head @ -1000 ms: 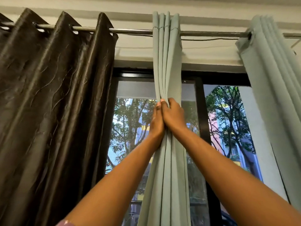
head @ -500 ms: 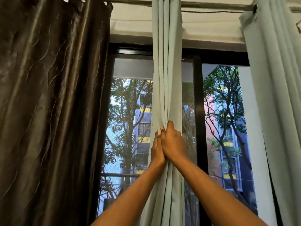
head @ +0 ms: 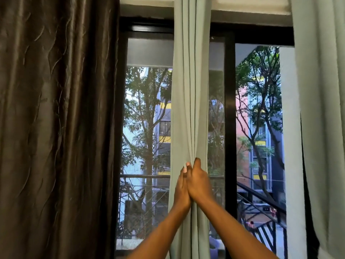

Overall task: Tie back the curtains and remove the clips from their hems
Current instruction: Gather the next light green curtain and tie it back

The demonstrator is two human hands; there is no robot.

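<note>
A pale green curtain [head: 190,90], gathered into a narrow bundle of folds, hangs down the middle of the window. Both arms reach up to it. My left hand [head: 181,189] presses against the bundle's left side and my right hand [head: 198,182] wraps around its right side, so the two hands squeeze the folds between them at about mid-height. A dark brown crinkled curtain [head: 56,128] hangs at the left. Another pale green curtain [head: 323,109] hangs at the right. No clips and no hems are in view.
Behind the curtains is a black-framed window [head: 230,118] with a mesh screen, looking out on trees, buildings and a metal railing [head: 261,217]. A white wall strip [head: 242,4] runs above the window frame.
Both hands have slid down the gathered green curtain, still clasped around it. The view has tilted down, so the curtain rod is out of the frame.
</note>
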